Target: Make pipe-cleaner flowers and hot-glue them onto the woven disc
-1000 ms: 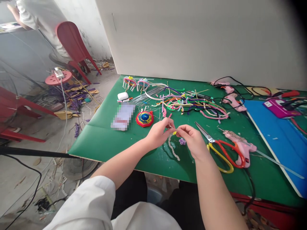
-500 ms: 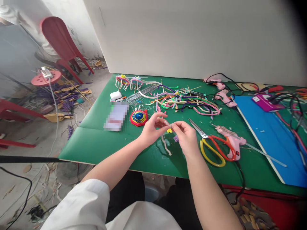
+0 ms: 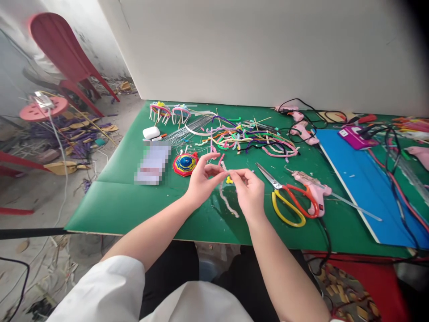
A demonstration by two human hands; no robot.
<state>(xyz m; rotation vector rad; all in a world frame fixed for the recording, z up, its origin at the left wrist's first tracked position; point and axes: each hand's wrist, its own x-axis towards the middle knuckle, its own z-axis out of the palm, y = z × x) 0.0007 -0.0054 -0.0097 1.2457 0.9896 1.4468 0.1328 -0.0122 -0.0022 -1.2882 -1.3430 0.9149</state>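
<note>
My left hand (image 3: pixel 203 181) and my right hand (image 3: pixel 250 192) meet above the green table (image 3: pixel 144 205), fingertips pinched together. A whitish bit of pipe cleaner shows between them; the exact spot they pinch is mostly hidden by the fingers. A pale pipe cleaner (image 3: pixel 229 204) trails below toward the table's front; I cannot tell whether it is one piece with the held bit. Just under my fingertips is a small yellow flower shape (image 3: pixel 229 180). Left of my left hand lies a small red, yellow and blue umbrella shape (image 3: pixel 185 164). Scissors (image 3: pixel 277 184) lie open right of my right hand.
A pink glue gun (image 3: pixel 313 187) lies beside the scissors, near a blue board (image 3: pixel 348 174). Behind my hands are tangled pipe cleaners (image 3: pixel 241 139) and thin wires (image 3: pixel 189 129). A blurred phone (image 3: pixel 153 164) and white case (image 3: pixel 151 133) lie left. A red chair (image 3: pixel 60 47) stands beyond.
The view has shifted, so the table things sit further left in the picture. My hands stay pinched together. A purple flower shape beside my right hand is now almost hidden behind it.
</note>
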